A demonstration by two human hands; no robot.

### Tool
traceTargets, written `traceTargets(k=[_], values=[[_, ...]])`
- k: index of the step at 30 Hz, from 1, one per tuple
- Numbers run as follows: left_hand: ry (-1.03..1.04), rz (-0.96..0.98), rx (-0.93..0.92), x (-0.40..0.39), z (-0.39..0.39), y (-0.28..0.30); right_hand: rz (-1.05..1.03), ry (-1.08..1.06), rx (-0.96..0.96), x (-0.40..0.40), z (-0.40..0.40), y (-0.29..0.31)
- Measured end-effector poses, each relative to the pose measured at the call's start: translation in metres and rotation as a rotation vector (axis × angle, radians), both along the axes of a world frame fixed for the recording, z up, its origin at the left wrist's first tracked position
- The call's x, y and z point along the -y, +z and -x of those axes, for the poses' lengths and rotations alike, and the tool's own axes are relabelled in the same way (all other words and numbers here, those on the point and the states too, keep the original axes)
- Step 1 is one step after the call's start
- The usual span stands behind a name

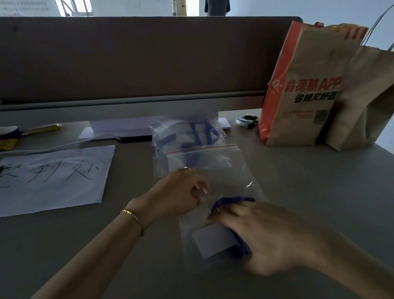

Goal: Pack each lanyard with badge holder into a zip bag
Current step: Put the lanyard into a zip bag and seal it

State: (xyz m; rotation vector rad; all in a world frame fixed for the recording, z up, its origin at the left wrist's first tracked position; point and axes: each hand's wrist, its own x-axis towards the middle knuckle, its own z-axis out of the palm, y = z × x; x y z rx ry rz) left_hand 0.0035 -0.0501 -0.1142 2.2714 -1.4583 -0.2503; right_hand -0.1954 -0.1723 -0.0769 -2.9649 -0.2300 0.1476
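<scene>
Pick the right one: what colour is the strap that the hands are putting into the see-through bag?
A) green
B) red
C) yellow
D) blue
D: the lanyard strap bunched under the right hand shows dark blue through the clear zip bag, next to the white badge holder, while the left hand holds the bag at its side.

Left hand (180,191) reaching in from lower left, fingers curled in a pinch. Right hand (262,235) lower, knuckles up, fingers blurred.
</scene>
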Motion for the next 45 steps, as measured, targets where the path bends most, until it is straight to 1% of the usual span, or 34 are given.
traceTargets(k=[4,6,8,9,10,12,14,15,16,17,18,19,20,21,22,23,24,25,27,28,32,34,37,41,42,43,44,45], values=[[-0.014,0.043,-0.165,-0.006,-0.012,0.012,-0.101,-0.034,-0.024,0.007,-0.004,0.011],[-0.017,0.074,-0.175,-0.011,-0.021,0.017,-0.158,-0.064,-0.03,0.012,-0.013,0.015],[-0.002,0.093,-0.159,-0.016,-0.03,0.019,-0.217,-0.09,0.003,0.017,-0.027,0.018],[0.005,0.104,-0.181,-0.017,-0.033,0.019,-0.246,-0.113,0.017,0.02,-0.034,0.021],[0.018,0.121,-0.236,-0.018,-0.035,0.019,-0.283,-0.14,0.018,0.024,-0.042,0.023],[0.079,0.196,-0.434,-0.018,-0.033,0.02,-0.347,-0.169,0.01,0.031,-0.057,0.028],[0.11,0.259,-0.623,-0.017,-0.029,0.022,-0.349,-0.193,0.007,0.038,-0.069,0.027],[0.1,0.238,-0.647,-0.015,-0.027,0.023,-0.327,-0.211,0.005,0.04,-0.074,0.024],[0.08,0.185,-0.601,-0.015,-0.024,0.022,-0.286,-0.237,0.007,0.043,-0.079,0.02],[0.062,0.13,-0.484,-0.013,-0.022,0.019,-0.231,-0.262,0.016,0.046,-0.082,0.014],[0.054,0.089,-0.317,-0.012,-0.021,0.016,-0.16,-0.292,0.021,0.05,-0.083,0.008],[0.054,0.075,-0.155,-0.011,-0.02,0.012,-0.09,-0.311,0.015,0.052,-0.083,0.003],[0.045,0.082,-0.049,-0.009,-0.019,0.009,-0.016,-0.322,0.007,0.052,-0.081,-0.001],[0.032,0.078,-0.004,-0.008,-0.017,0.006,0.056,-0.311,0.028,0.051,-0.079,-0.004],[0.022,0.072,0.001,-0.007,-0.015,0.004,0.089,-0.28,0.071,0.047,-0.074,-0.004],[0.022,0.061,-0.001,-0.006,-0.015,0.002,0.05,-0.236,0.104,0.042,-0.069,-0.004],[0.025,0.05,0.005,-0.005,-0.016,0.001,-0.014,-0.196,0.088,0.036,-0.062,-0.002],[0.028,0.041,0.02,-0.005,-0.017,0.001,-0.051,-0.162,0.036,0.031,-0.056,-0.001],[0.029,0.037,0.072,-0.006,-0.02,0.001,0.007,-0.146,-0.085,0.026,-0.043,0.0],[0.023,0.032,0.092,-0.006,-0.02,0.002,0.042,-0.15,-0.099,0.026,-0.037,-0.001],[0.024,0.021,0.04,-0.007,-0.015,0.012,0.068,-0.132,-0.001,0.026,-0.023,-0.001],[0.016,0.025,-0.01,-0.009,-0.015,0.019,-0.005,-0.12,0.004,0.027,-0.023,0.002],[0.029,0.008,-0.086,-0.011,-0.018,0.026,-0.201,-0.14,0.017,0.034,-0.033,0.006],[0.097,-0.006,-0.222,-0.014,-0.015,0.031,-0.361,-0.223,0.05,0.053,-0.06,0.008],[0.11,-0.031,-0.178,-0.014,-0.015,0.032,-0.383,-0.245,0.048,0.058,-0.067,0.008],[0.132,-0.072,-0.083,-0.014,-0.013,0.032,-0.393,-0.261,0.042,0.062,-0.075,0.007],[0.172,-0.101,0.005,-0.012,-0.012,0.029,-0.387,-0.27,0.028,0.065,-0.081,0.006],[0.212,-0.107,0.05,-0.011,-0.011,0.025,-0.37,-0.271,0.007,0.068,-0.086,0.004]])
